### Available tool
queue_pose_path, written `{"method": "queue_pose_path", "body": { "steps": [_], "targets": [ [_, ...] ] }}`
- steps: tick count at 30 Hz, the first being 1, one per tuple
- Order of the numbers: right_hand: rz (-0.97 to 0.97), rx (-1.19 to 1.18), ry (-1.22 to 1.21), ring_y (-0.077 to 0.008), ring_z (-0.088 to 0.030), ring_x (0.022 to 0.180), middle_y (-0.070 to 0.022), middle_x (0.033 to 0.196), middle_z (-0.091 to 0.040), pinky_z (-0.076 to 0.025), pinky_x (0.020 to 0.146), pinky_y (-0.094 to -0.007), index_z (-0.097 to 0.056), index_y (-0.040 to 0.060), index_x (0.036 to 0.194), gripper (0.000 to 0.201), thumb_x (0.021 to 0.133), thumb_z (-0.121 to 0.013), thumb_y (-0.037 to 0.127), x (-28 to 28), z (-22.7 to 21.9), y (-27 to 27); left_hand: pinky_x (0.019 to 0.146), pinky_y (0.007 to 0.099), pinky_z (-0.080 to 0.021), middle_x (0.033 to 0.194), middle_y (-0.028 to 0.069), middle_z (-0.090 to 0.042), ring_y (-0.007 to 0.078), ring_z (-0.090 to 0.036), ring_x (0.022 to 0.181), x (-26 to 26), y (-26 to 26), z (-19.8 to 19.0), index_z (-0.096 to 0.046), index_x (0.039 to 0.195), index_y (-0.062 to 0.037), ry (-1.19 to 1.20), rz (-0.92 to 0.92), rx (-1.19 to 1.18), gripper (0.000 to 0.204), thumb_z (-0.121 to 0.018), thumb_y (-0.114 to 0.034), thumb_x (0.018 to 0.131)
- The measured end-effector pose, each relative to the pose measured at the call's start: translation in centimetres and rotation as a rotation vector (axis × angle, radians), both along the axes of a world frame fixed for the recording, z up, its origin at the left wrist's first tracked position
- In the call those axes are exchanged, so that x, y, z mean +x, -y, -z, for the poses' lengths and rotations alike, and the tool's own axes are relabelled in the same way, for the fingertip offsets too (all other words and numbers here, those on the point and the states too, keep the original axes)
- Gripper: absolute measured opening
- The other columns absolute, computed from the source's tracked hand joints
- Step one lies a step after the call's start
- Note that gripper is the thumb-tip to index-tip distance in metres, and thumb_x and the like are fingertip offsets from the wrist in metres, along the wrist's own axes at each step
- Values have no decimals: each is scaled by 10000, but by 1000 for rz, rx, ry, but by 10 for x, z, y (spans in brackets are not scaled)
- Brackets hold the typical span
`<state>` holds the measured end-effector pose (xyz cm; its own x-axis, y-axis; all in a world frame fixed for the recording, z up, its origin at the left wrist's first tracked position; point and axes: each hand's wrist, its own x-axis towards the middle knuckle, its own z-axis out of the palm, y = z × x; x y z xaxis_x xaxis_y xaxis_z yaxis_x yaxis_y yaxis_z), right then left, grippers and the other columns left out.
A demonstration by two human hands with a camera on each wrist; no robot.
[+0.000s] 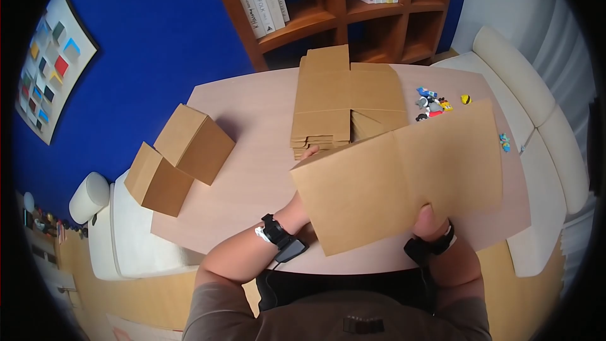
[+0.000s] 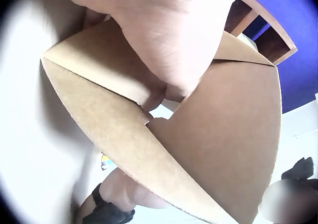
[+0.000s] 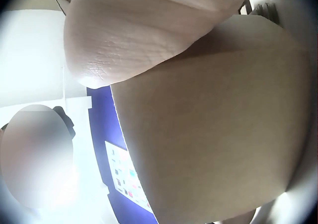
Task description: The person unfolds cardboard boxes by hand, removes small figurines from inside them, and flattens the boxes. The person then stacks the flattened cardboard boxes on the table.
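Note:
A brown cardboard box (image 1: 385, 183) is held up over the near side of the table, tilted. My right hand (image 1: 430, 222) grips its lower edge, thumb on the near face and fingers hidden behind. At the box's left end is my left hand (image 2: 169, 30), mostly hidden by the cardboard in the head view. The left wrist view shows it holding that end, fingers at the gap between the folded flaps (image 2: 104, 114). In the right wrist view, the palm lies along the edge of a broad cardboard panel (image 3: 208, 129).
A stack of flattened cardboard boxes (image 1: 328, 88) lies behind the held box. Two formed boxes (image 1: 205, 145) stand at the table's left. Small toy figures (image 1: 432, 107) sit at the back right, with a blue-green one (image 1: 505, 142) near the right edge. A bookshelf (image 1: 341, 19) stands beyond.

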<state>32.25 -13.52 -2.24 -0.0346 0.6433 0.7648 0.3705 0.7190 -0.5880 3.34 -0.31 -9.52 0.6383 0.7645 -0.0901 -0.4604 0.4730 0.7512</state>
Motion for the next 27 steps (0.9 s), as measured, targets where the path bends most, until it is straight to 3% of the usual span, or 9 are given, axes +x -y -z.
{"method": "queue_pose_path", "body": {
  "steps": [4, 7, 10, 12, 15, 19, 22, 25, 27],
  "targets": [
    [35, -18, 23, -382, -591, 1281, -211, 1401, -612, -467, 1087, -471, -561, -61, 1420, 528, 1020, -513, 281, 2, -1, 2, 987, 420, -538, 1277, 133, -722, 278, -692, 1125, 9, -4, -4, -674, 1329, -101, -115, -135, -137, 602, -586, -580, 974],
    [110, -88, 37, -346, -610, 1269, -186, 1397, -625, -466, 1099, -461, -567, -50, 1392, 591, 1101, -374, 427, 8, -4, 8, 1020, 411, -522, 1307, 128, -695, 254, -666, 1181, 8, 8, -33, -633, 1378, -98, -331, -32, 270, 580, -672, -506, 969],
    [-57, -255, -113, -331, -603, 1280, -177, 1396, -627, -473, 1082, -449, -593, -69, 1364, 495, 1075, -469, 314, 25, -12, 10, 1246, 433, -289, 1489, 100, -487, 255, -474, 1410, 5, 34, -66, -433, 1464, -87, -580, -121, 826, 594, -737, -247, 979],
    [3, -508, -596, -280, -615, 1260, -152, 1387, -631, -482, 1093, -416, -539, -26, 1430, 504, 1119, -348, 322, 17, -23, 1, 1213, 438, -318, 1466, 140, -441, 306, -420, 1420, 7, 45, -74, -472, 1404, -65, -437, -237, 605, 635, -813, -237, 897],
    [-130, -583, -956, -256, -602, 1277, -143, 1414, -614, -481, 1092, -404, -518, -17, 1451, 501, 1115, -384, 330, 9, -39, -13, 1151, 425, -385, 1386, 144, -471, 270, -465, 1342, -5, 39, -77, -475, 1353, -44, -575, -289, 778, 644, -841, -250, 864],
    [1, -649, -781, -259, -580, 1308, -145, 1437, -596, -463, 1115, -406, -507, -18, 1463, 489, 1110, -409, 307, -1, -36, -8, 1111, 414, -414, 1359, 128, -482, 250, -507, 1258, -2, 51, -95, -459, 1342, -36, -609, -369, 949, 682, -867, -233, 832],
    [-1, -591, -623, -260, -568, 1321, -148, 1447, -586, -450, 1131, -409, -506, -20, 1466, 481, 1106, -428, 289, 1, -8, -1, 1119, 416, -405, 1349, 138, -481, 252, -504, 1274, 3, 55, -95, -462, 1338, -40, -441, -343, 725, 681, -877, -195, 820],
    [26, -626, -484, -288, -572, 1301, -158, 1401, -614, -430, 1134, -426, -520, -59, 1443, 446, 1120, -423, 233, 7, -4, 5, 1148, 413, -378, 1362, 147, -480, 259, -487, 1311, -4, 43, -84, -446, 1386, -47, -729, -160, 733, 711, -867, -136, 820],
    [96, -614, -296, -287, -578, 1295, -161, 1406, -610, -433, 1130, -422, -517, -59, 1443, 443, 1104, -458, 220, 14, -17, 6, 1150, 379, -371, 1376, 131, -486, 213, -478, 1338, -5, 43, -83, -417, 1448, -49, -606, -206, 965, 710, -791, -29, 845]
  ]
}}
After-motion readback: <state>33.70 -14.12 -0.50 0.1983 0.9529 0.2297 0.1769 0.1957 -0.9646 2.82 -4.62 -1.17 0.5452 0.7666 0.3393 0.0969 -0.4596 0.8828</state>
